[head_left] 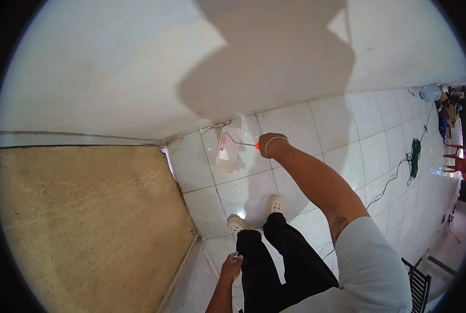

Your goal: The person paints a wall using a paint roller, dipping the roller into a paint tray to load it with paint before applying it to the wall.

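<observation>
My right hand (272, 144), with a thin band at the wrist, is closed around the red handle of a paint roller (242, 143). The roller's bent wire frame reaches left, and its head overlaps a whitish-pink plastic tray (228, 163) on the tiled floor by the wall. Down beside my left leg, my left hand (232, 267) has its fingers closed on a small pale object (235, 255), whose kind I cannot tell.
A pale wall (113, 78) rises ahead, carrying a large shadow. At left stands a tan panel (86, 214). On the floor tiles (295, 125) to the right lie a coiled green cable (413, 159), a clear water bottle (430, 93) and a red chair (457, 164); a black chair (420, 284) stands lower right.
</observation>
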A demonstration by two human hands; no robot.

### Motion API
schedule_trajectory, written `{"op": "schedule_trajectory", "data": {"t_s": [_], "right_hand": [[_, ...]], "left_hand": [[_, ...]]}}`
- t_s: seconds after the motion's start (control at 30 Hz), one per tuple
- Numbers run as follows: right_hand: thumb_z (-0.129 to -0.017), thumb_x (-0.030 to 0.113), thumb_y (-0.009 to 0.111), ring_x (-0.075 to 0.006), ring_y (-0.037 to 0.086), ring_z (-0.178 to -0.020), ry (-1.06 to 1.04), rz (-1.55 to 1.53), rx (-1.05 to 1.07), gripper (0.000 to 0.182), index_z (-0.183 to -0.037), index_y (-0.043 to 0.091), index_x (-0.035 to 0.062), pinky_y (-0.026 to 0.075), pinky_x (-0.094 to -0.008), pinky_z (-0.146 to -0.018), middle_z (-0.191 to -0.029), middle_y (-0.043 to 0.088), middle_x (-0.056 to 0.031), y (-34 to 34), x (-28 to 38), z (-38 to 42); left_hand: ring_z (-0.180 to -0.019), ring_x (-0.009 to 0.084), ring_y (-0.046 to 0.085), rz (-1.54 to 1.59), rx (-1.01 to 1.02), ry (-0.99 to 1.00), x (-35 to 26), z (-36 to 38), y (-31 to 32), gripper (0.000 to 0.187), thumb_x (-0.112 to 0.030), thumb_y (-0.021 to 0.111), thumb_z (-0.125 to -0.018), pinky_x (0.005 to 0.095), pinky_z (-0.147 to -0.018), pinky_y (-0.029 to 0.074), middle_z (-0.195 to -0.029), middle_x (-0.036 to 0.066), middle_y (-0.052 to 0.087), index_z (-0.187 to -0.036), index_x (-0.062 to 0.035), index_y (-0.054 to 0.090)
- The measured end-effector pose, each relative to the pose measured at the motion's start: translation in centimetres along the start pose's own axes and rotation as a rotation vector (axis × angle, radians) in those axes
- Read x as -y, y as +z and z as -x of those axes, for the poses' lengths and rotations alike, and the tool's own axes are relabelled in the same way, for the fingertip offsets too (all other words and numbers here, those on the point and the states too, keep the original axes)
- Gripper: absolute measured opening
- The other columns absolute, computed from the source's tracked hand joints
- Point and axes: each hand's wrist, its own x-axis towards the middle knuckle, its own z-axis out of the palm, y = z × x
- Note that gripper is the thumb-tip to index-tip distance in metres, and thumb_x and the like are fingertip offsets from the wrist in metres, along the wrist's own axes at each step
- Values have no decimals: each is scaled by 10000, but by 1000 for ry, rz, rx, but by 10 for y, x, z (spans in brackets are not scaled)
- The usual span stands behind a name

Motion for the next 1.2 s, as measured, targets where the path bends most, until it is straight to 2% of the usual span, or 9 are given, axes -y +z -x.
{"op": "schedule_trajectory", "data": {"t_s": [0.07,0.3,0.47,0.6,0.67,0.7,0.9,0.97,1.2], "right_hand": [[-792,121,554,-280,639,-927,11,-15,11,245,-1001,648,36,497,-391,-773,-994,660,-137,9,6,-21],[-808,142,558,-277,635,-958,-7,33,55,236,-1000,658,47,501,-389,-774,-1017,658,-136,38,18,-54],[-808,149,561,-281,637,-952,17,-29,20,236,-996,658,44,504,-392,-775,-1017,657,-141,46,9,-53],[-810,155,561,-279,636,-953,19,-49,27,241,-1001,655,41,504,-391,-776,-1023,655,-140,52,4,-43],[-816,103,528,-281,631,-979,5,-72,26,245,-1008,665,35,507,-381,-785,-1061,644,-155,57,3,-41],[-816,103,528,-281,631,-979,8,-74,20,245,-1008,665,35,507,-381,-785,-1061,644,-155,60,2,-40],[-826,118,515,-273,635,-968,16,-75,-11,239,-1004,663,56,509,-377,-781,-1053,649,-134,65,0,-15],[-829,118,513,-276,632,-975,18,-79,8,244,-1016,657,56,508,-378,-785,-1056,648,-131,65,-8,1],[-834,109,509,-279,619,-1001,62,-79,36,248,-1030,648,51,498,-376,-812,-1058,644,-137,60,-26,36]], "left_hand": [[-996,290,593,39,17,-2,-11,5,0,529,-376,530,-873,339,-863,440,-1076,196,607,-1219,21,483],[-997,289,591,91,22,-6,4,0,11,518,-371,529,-874,342,-866,439,-1075,200,605,-1213,19,488],[-1020,295,585,64,26,-78,-12,11,3,520,-370,531,-868,342,-882,433,-1081,201,605,-1209,20,491],[-1031,297,582,90,22,-53,8,1,8,525,-370,533,-865,341,-887,431,-1087,202,603,-1211,22,489],[-873,179,597,36,6,-9,-2,2,6,507,-304,552,-879,297,-783,453,-983,152,618,-1227,50,453],[-873,179,597,33,5,-3,-1,-1,7,507,-304,552,-879,297,-783,453,-983,152,618,-1227,50,453],[-892,185,602,65,29,-14,-5,-4,4,505,-300,554,-884,295,-812,454,-1015,157,619,-1227,56,447],[-1017,295,587,67,16,-20,-5,3,3,525,-373,535,-870,343,-880,434,-1077,198,608,-1223,11,483],[-1029,307,581,5,35,-23,-9,14,2,539,-390,533,-869,346,-885,432,-1100,206,598,-1224,11,481]]}}
